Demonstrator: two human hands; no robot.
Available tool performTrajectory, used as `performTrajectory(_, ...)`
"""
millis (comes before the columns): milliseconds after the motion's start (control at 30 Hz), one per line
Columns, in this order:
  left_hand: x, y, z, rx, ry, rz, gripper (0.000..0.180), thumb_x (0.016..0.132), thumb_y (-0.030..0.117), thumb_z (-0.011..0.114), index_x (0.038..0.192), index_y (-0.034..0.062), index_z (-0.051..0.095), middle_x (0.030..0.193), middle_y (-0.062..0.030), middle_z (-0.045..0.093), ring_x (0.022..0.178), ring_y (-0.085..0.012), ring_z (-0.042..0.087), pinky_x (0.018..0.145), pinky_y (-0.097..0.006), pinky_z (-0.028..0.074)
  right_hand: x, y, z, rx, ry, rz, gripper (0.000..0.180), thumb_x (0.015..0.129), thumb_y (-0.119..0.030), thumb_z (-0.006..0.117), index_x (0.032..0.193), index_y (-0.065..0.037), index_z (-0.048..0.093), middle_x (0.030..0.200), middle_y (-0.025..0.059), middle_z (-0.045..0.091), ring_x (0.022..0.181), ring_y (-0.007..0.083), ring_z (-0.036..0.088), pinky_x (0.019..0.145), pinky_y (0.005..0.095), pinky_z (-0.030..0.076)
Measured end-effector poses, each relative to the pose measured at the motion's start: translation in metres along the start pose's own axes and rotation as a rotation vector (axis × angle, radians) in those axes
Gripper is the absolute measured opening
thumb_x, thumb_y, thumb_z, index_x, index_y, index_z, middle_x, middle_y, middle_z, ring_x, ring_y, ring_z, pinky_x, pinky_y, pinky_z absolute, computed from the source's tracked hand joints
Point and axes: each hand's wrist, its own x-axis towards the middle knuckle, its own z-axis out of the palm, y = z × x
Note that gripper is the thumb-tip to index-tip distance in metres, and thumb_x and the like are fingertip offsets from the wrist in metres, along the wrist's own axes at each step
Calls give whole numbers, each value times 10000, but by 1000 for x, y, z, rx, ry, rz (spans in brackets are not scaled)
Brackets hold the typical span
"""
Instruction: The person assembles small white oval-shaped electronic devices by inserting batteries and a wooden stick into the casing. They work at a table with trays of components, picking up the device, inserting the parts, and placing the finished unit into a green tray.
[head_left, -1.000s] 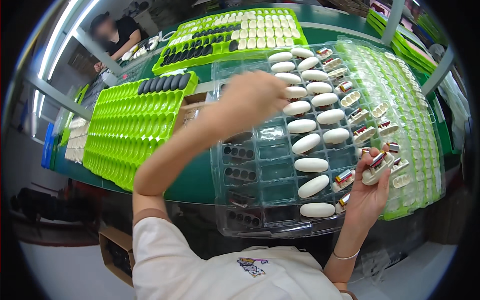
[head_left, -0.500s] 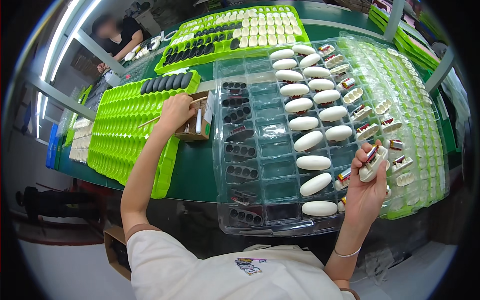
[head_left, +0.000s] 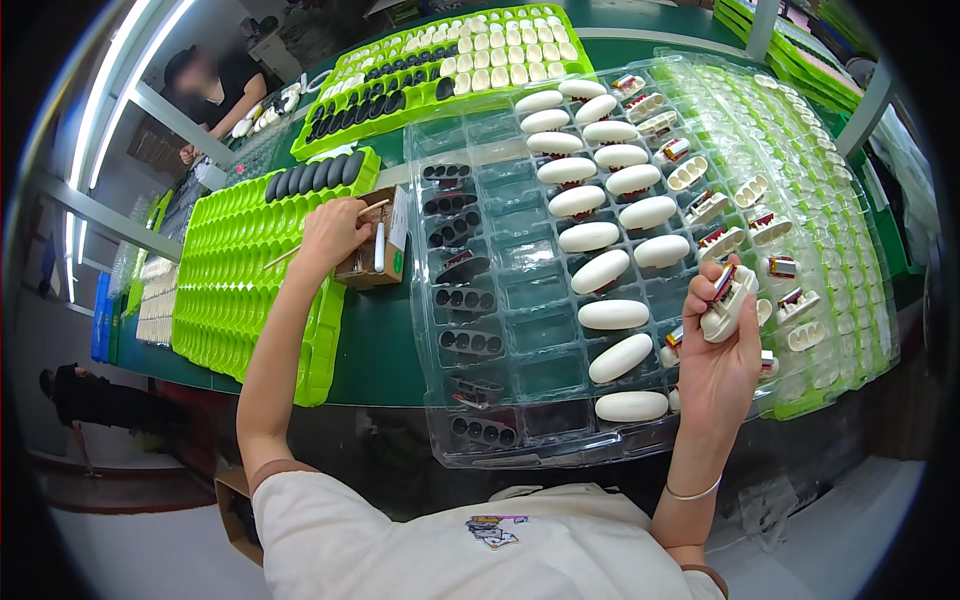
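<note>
My left hand (head_left: 334,236) is closed around a thin wooden stick (head_left: 282,257), above the edge of a small cardboard box (head_left: 397,232). A white pen-like rod (head_left: 379,246) stands in that box. Up off the table, my right hand (head_left: 722,375) grips a white oval shell (head_left: 727,312) with a red and gold part in its open side. Under and beside that hand, a clear plastic tray (head_left: 545,320) carries rows of white oval pieces (head_left: 613,315), dark pieces with round holes (head_left: 470,342) and opened white shells (head_left: 708,207).
Left of the box stands a bright green tray (head_left: 235,265) with several black ovals (head_left: 318,175). Another green tray (head_left: 340,135) at the back holds black and white shells. Stacked clear and green trays (head_left: 850,300) lie at right. A person (head_left: 235,95) sits across the table, far left.
The view has shifted slightly, moving the trays a little up and left in the picture. Both hands keep hold of the same things in nearly the same places.
</note>
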Motion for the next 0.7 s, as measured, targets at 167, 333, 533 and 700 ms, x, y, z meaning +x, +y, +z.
performTrajectory(167, 7, 2, -2, 86, -67, 33, 134, 654, 181, 571, 674, 50, 552, 712, -126, 581, 680, -305, 569, 589, -411, 445, 0, 2, 1, 62, 1, 23, 320, 898, -165, 421, 1146, 24, 349, 996, 149, 440, 860, 193, 453, 769, 296, 423)
performTrajectory(333, 4, -2, -7, 16, 87, 81, 144, 650, 166, 558, 730, 58, 507, 684, -134, 563, 683, -344, 544, 588, -426, 426, 3, 0, -1, 232, -36, 84, 284, 896, -167, 421, 1111, 16, 385, 1003, 147, 445, 877, 200, 459, 795, 301, 416)
performTrajectory(533, 7, 95, -84, -476, 238, 69, 63, 709, 10, 573, 760, 5, 535, 650, -46, 547, 508, -117, 495, 462, -254, 376, 2, 2, 2, 209, -19, 81, 288, 903, -191, 405, 1127, -16, 360, 1002, 127, 454, 912, 207, 469, 833, 318, 403)
performTrajectory(700, -19, 223, -118, -776, 254, 615, 132, 668, -21, 635, 775, 52, 614, 737, -35, 558, 536, -124, 527, 451, -231, 398, -5, 6, 15, 140, 68, 5, 304, 911, -206, 385, 1141, -12, 346, 995, 128, 448, 900, 191, 473, 838, 329, 398)
